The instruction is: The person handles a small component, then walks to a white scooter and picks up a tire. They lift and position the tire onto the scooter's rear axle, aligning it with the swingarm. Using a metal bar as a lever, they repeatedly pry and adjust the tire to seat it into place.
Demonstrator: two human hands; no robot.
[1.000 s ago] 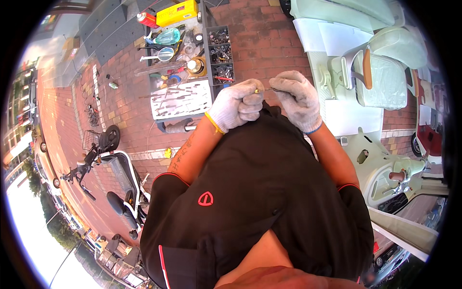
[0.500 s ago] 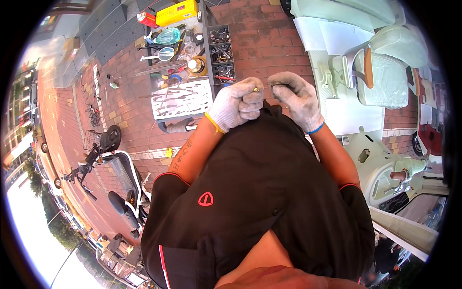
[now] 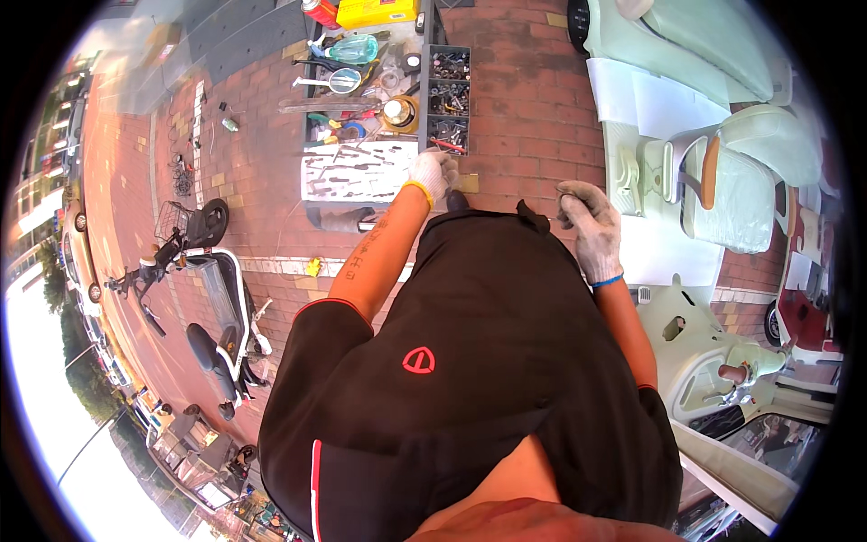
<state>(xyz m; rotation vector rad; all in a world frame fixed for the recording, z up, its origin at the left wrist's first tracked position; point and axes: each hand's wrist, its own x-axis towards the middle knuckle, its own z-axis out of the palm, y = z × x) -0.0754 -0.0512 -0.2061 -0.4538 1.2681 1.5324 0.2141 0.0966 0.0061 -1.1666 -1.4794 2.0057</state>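
My left hand [image 3: 434, 173], in a white knit glove with a yellow cuff, is at the near end of a dark compartment tray [image 3: 449, 99] filled with small metal hardware. Its fingers are curled in, and what they hold, if anything, is hidden. Beside it lies a white sheet [image 3: 352, 191] marked with many small dark shapes. My right hand [image 3: 596, 237], in a soiled glove with a blue cuff, is raised apart from it, near the pale scooter on the right. Its fingers are bent together, and anything in them is too small to make out.
Left of the tray are a yellow box [image 3: 377, 11], a red can [image 3: 321, 13], a teal bottle [image 3: 354, 49] and a white-handled round tool [image 3: 343, 81]. A pale scooter [image 3: 736, 181] stands at right, a parked electric bike [image 3: 221, 307] at left, on red brick paving [image 3: 524, 99].
My hands have moved apart. The left has gone forward and left to the tray, and the right has shifted right and slightly back. The view has shifted too.
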